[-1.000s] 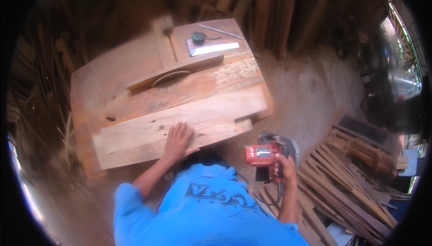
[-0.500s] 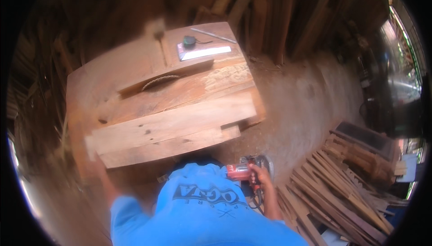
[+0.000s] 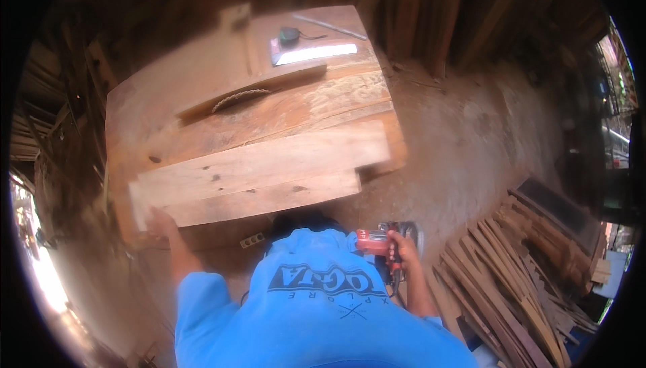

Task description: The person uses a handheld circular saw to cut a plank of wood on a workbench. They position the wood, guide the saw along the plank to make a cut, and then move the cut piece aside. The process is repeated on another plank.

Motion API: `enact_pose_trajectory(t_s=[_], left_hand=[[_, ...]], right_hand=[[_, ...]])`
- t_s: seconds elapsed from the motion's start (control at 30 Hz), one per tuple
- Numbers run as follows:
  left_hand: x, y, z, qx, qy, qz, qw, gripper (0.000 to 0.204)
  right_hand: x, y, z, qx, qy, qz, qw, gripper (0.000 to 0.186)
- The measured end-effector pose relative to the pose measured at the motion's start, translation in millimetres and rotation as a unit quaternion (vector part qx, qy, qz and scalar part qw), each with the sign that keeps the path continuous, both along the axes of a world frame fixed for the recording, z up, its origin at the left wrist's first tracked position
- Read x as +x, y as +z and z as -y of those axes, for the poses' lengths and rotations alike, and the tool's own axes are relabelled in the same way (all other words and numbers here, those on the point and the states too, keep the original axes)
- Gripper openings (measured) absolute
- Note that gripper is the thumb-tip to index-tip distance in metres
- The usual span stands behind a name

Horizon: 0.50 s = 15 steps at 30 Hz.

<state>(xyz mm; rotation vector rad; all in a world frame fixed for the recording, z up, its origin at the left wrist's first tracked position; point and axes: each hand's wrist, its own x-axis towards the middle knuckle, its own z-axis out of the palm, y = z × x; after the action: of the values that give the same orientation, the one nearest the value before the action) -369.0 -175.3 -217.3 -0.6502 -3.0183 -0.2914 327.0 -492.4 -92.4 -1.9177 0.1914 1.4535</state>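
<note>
My right hand (image 3: pixel 402 248) is wrapped round the handle of a red circular saw (image 3: pixel 374 241), held low at my right side, off the table. The saw's round grey guard points away to the right. My left hand (image 3: pixel 160 221) is at the near left end of a pale wooden plank (image 3: pixel 259 164); its fingers are smeared by motion. The plank lies along the near side of the wooden worktable (image 3: pixel 141 125). Its near edge is stepped, with a notch towards the right end.
A toothed blade (image 3: pixel 237 98) sticks up from the table beside a wood strip (image 3: pixel 296 82). Beyond lie a tape measure (image 3: pixel 289 35), a shiny metal plate (image 3: pixel 317 53) and a thin rod (image 3: pixel 330 26). Timber offcuts (image 3: pixel 494 280) pile at right; a socket block (image 3: pixel 253 241) sits under the table edge.
The view has shifted, so the table sits higher in the picture. My left hand stays by the plank's left end, and my right hand still holds the circular saw.
</note>
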Motion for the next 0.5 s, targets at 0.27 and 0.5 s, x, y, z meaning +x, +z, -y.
enact_pose_trajectory(t_s=[0.27, 0.5], left_hand=[[39, 14, 5, 0.036, 0.0, -0.004, 0.999, 0.071], [58, 20, 5, 0.027, 0.016, 0.022, 0.999, 0.066]], right_hand=[[12, -12, -18, 0.03, 0.064, 0.003, 0.998, 0.028], [19, -17, -22, 0.022, 0.071, 0.0, 0.997, 0.029]])
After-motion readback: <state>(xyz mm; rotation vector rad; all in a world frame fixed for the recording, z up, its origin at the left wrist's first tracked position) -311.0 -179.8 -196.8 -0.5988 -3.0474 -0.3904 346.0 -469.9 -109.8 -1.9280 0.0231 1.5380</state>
